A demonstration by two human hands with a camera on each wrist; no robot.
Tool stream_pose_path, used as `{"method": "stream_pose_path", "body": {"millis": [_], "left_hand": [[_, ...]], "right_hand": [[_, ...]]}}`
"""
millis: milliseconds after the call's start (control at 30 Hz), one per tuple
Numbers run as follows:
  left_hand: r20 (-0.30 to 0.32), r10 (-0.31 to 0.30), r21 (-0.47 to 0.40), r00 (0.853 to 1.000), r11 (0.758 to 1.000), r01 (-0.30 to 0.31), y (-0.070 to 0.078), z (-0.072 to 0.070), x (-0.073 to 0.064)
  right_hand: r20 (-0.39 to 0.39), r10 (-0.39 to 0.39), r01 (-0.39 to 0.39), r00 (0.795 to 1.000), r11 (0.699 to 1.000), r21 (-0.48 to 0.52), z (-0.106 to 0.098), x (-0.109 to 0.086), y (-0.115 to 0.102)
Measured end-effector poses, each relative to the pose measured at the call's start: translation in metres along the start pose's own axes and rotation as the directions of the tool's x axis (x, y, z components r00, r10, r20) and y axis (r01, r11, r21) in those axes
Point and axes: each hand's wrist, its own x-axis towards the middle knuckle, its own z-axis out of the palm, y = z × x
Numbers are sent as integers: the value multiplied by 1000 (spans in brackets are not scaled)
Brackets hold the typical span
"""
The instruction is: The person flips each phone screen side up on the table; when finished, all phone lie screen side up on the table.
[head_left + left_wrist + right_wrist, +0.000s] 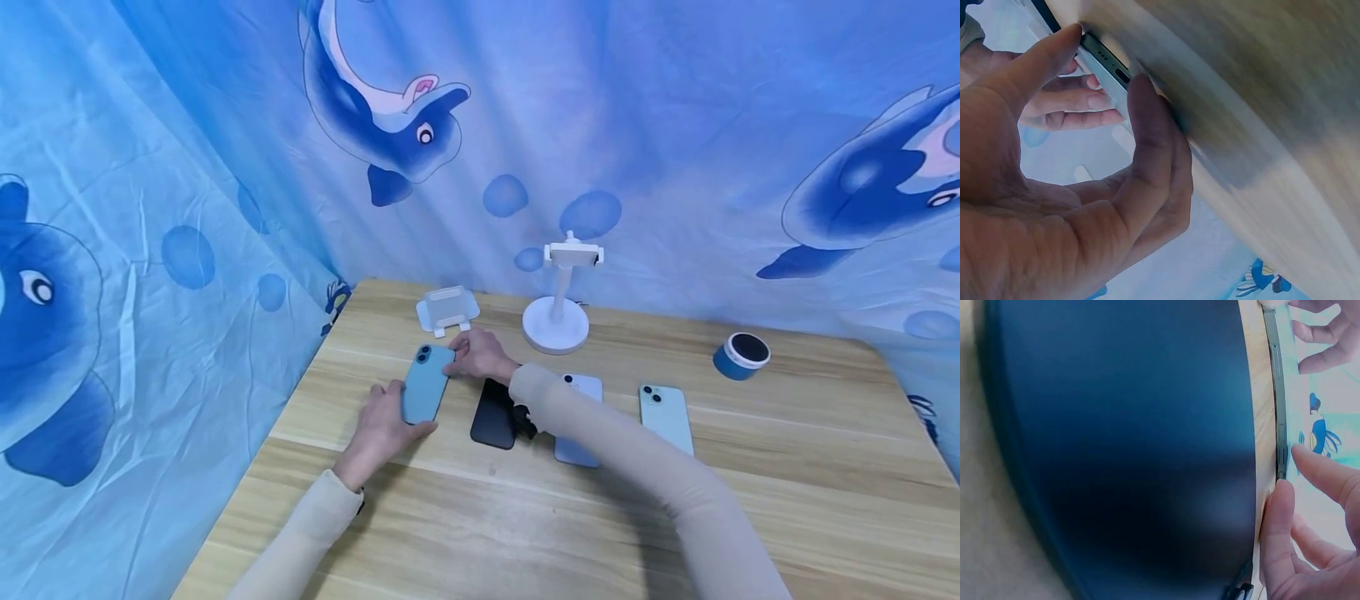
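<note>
Along the bottom edge of the head view, cuts off the left sleeve [303,529] and right sleeve [637,450] above the worktop [480,525]. Hides the middle of the lavender phone [591,386] and the lower end of the mint phone [666,410] beneath the right sleeve. Covers the far end of the black phone [492,423] too. Pinches the near end of the teal phone [426,385], just left of the black phone, between thumb and fingers of the left hand [380,427]; pinches its far right edge with the right hand [480,357]. Shows a smooth back, stacked lenses [423,353] and, from the left wrist, a dark edge [1104,56] with a port [1122,75]. Cannot tell contact with the worktop. Has, farther back, a blue jar [735,365], two white stands [556,325] and a dolphin curtain [637,125].
</note>
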Motion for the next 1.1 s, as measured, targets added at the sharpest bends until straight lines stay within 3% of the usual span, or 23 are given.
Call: {"method": "stream_pose_path", "body": {"millis": [267,567,800,1100], "left_hand": [[-33,58,61,998,997,-56,3,1,0],[-57,79,84,995,994,-74,1,2,0],[-17,78,12,997,997,-78,-3,-2,0],[64,80,-100,995,992,-73,-18,-15,-4]], "right_hand": [[-23,24,-23,999,999,43,0,-1,-1],[8,40,-41,999,996,79,2,-1,1],[51,10,-16,999,992,127,-2,-2,6],[67,-41,29,997,985,170,-2,-6,12]]}}
